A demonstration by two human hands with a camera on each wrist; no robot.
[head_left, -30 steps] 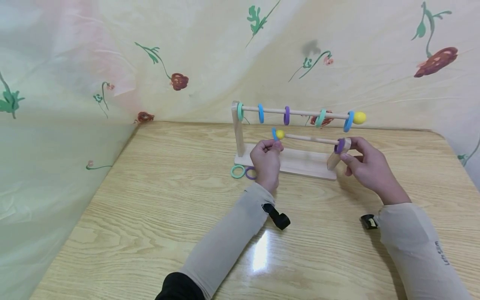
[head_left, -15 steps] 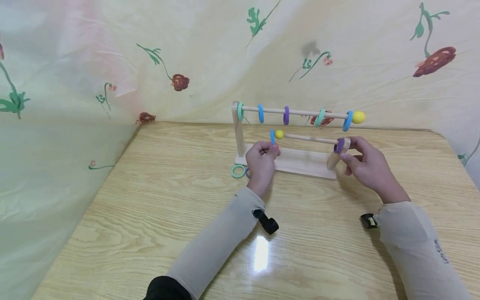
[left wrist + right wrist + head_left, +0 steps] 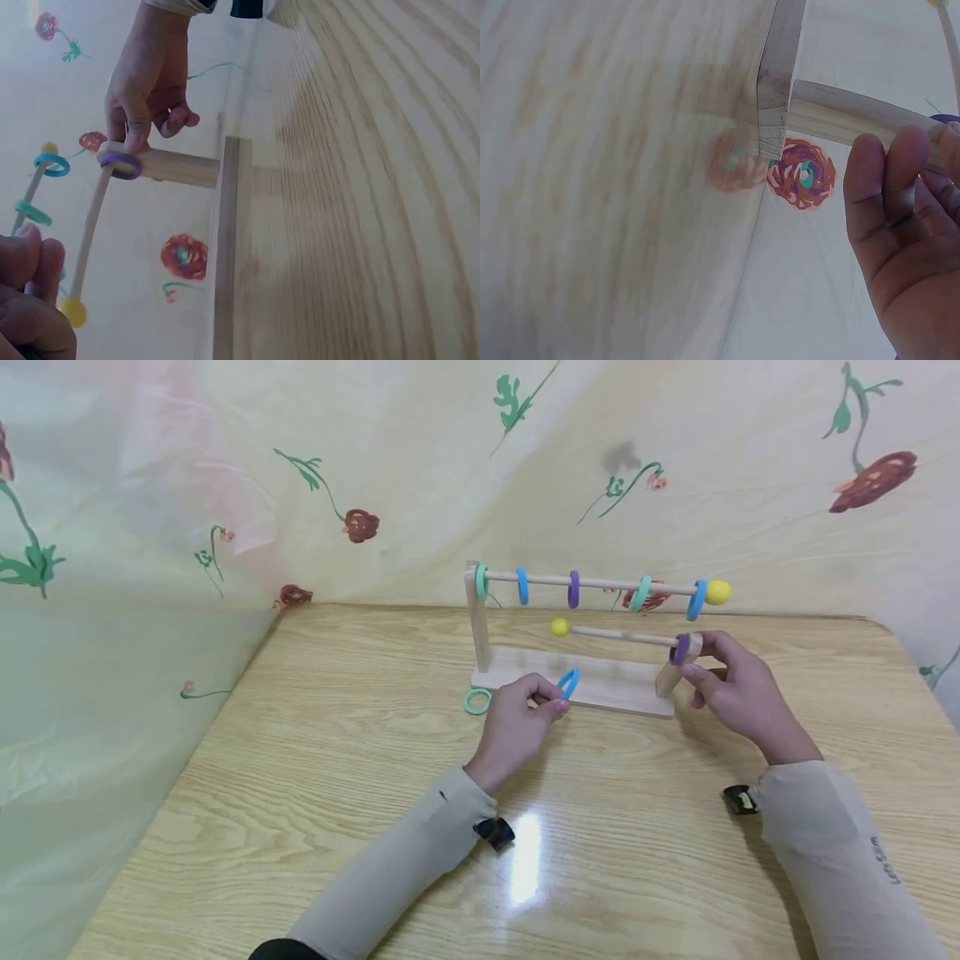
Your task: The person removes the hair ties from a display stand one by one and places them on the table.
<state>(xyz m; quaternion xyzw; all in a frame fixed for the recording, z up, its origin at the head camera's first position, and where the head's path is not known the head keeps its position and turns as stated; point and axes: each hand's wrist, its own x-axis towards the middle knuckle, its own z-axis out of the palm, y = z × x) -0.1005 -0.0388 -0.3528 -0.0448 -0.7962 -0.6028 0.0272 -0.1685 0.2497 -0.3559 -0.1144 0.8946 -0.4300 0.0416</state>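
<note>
My left hand (image 3: 517, 727) pinches a blue ring (image 3: 569, 683) between thumb and fingertips, in front of the wooden stand's base (image 3: 615, 681). In the left wrist view that hand (image 3: 34, 300) hides the ring. My right hand (image 3: 738, 697) grips the top of the stand's short post (image 3: 666, 681), thumb in front and fingers behind. A purple ring (image 3: 679, 649) hangs on the lower rod (image 3: 622, 636) close to that post. The rod's free end carries a yellow ball (image 3: 560, 627). The right wrist view shows the curled fingers (image 3: 866, 180) beside the post.
Behind, the upper rod (image 3: 607, 585) bears several green, blue and purple rings and ends in a yellow ball (image 3: 718, 592). A tall post (image 3: 477, 618) supports it at left. One green ring (image 3: 477, 701) lies on the table by the base. A flowered sheet (image 3: 420, 468) hangs behind.
My left hand has moved the blue ring away from the lower rod's yellow ball, down and towards me. It now covers the purple ring on the table. My right hand has stayed put.
</note>
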